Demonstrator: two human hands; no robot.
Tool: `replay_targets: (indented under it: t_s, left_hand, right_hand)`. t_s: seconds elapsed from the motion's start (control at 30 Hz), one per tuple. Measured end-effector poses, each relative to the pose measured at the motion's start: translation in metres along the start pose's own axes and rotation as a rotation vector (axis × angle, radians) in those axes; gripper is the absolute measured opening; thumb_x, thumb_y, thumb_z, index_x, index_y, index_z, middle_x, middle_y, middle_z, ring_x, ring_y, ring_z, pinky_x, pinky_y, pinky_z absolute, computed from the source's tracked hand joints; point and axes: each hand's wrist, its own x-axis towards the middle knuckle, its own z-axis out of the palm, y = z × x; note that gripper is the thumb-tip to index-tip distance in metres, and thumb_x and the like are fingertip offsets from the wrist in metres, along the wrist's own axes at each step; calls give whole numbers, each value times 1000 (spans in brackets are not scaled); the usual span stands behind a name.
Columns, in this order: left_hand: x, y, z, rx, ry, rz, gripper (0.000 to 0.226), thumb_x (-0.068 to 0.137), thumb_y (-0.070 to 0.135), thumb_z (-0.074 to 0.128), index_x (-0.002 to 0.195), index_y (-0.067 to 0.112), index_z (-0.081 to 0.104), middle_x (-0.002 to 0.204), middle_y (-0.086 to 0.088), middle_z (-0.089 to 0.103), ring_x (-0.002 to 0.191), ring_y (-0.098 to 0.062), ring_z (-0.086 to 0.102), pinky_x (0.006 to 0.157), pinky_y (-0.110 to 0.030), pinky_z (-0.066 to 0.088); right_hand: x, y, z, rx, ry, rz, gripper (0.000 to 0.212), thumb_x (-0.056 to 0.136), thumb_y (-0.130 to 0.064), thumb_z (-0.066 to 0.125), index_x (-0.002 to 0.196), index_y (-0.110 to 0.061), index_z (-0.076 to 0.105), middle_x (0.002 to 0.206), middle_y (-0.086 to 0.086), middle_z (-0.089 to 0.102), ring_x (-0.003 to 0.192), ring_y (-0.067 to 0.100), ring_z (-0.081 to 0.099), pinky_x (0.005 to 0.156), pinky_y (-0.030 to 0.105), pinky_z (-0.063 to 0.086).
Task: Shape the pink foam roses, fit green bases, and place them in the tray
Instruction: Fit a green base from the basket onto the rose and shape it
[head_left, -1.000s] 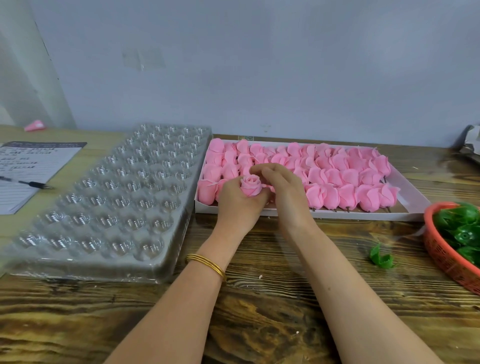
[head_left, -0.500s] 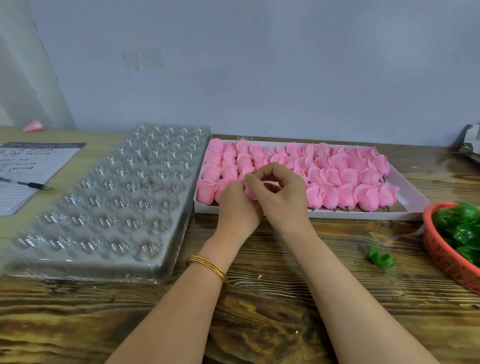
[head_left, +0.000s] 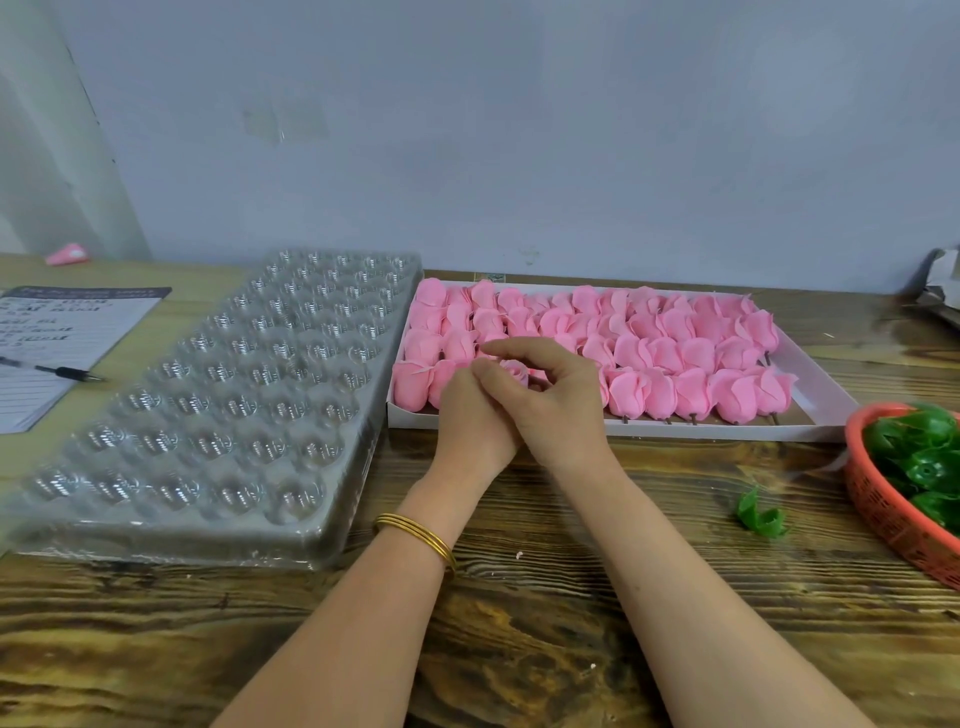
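Both hands meet over the near edge of the white box of roses. The left hand curls round a pink rose from below, and the right hand pinches its petals with thumb and fingertips. The rose stands roughly upright, its coiled top facing up and its lower end hidden in the fingers.

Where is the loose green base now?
Head view: the loose green base lies on the table at the right, just left of the orange basket.
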Motion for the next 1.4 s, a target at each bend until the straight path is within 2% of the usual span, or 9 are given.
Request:
replay_targets:
  t_s: [0.13, 0.3, 0.5, 0.63, 0.73, 0.83, 0.93, 1.23, 1.4]
  left_hand:
    - [0, 2, -1, 0, -24, -26, 37, 97, 3, 52, 67, 25, 56, 66, 17, 52, 61, 9, 50, 56, -6, 41]
    - [0, 5, -2, -57, -30, -57, 47, 97, -1, 49, 60, 27, 50, 61, 12, 49, 54, 8, 54, 53, -2, 38]
    - [-3, 12, -1, -101, -59, -51, 44, 98, 0, 47, 60, 22, 48, 64, 10, 46, 63, -11, 48, 55, -2, 38]
    - [-1, 5, 0, -100, -28, -98, 20, 92, 9, 58, 73, 15, 59, 63, 12, 58, 58, -5, 56, 56, -2, 40]
    - [-3, 5, 1, -324, -34, -145, 12, 80, 11, 70, 76, 22, 72, 69, 5, 72, 65, -3, 66, 57, -17, 51]
    - [-6, 8, 1, -394, -107, -106, 26, 73, 11, 71, 68, 36, 69, 60, 12, 66, 57, 3, 60, 49, -12, 43]
    - [-6, 9, 2, -445, -164, -116, 29, 73, 12, 70, 67, 40, 68, 57, 15, 62, 54, 3, 58, 47, -9, 40]
    - [-6, 12, 1, -567, -195, -178, 28, 71, 13, 67, 67, 41, 68, 53, 15, 58, 47, 2, 54, 43, -11, 38]
    - [-6, 10, 0, -625, -220, -227, 28, 67, 13, 62, 55, 38, 66, 42, 15, 50, 38, 0, 50, 40, -12, 35]
  right_hand:
    - [0, 0, 0, 7, -60, 26, 19, 81, -14, 77, 98, -23, 76, 102, -6, 71, 92, -12, 61, 87, 7, 44]
    - [0, 0, -2, 147, -152, 147, 27, 82, -12, 77, 108, -13, 74, 93, -15, 71, 88, -13, 64, 86, 8, 48]
    - [2, -4, -11, 155, -273, 202, 32, 78, -7, 79, 108, -17, 72, 95, -14, 71, 91, -9, 64, 95, 22, 51]
    - [7, -4, -20, 254, -270, 249, 30, 81, -5, 74, 108, -20, 73, 108, -3, 72, 112, 13, 63, 98, 33, 49]
    - [13, -6, -26, 450, -218, 283, 15, 83, -6, 68, 96, -10, 73, 100, 5, 73, 100, 18, 67, 84, 33, 53]
    - [15, -7, -30, 527, -211, 302, 9, 83, -9, 66, 84, -9, 74, 97, 5, 75, 96, 17, 70, 78, 30, 56]
    - [14, -7, -28, 509, -239, 284, 27, 93, -7, 57, 74, -11, 76, 98, 6, 75, 100, 16, 70, 81, 28, 55]
    - [11, -8, -21, 486, -320, 306, 31, 92, -30, 58, 75, -15, 80, 86, 9, 75, 86, 16, 71, 81, 26, 56]
    - [11, -8, -21, 376, -405, 346, 42, 90, -51, 46, 90, -28, 81, 103, -2, 76, 105, 7, 68, 79, 18, 52]
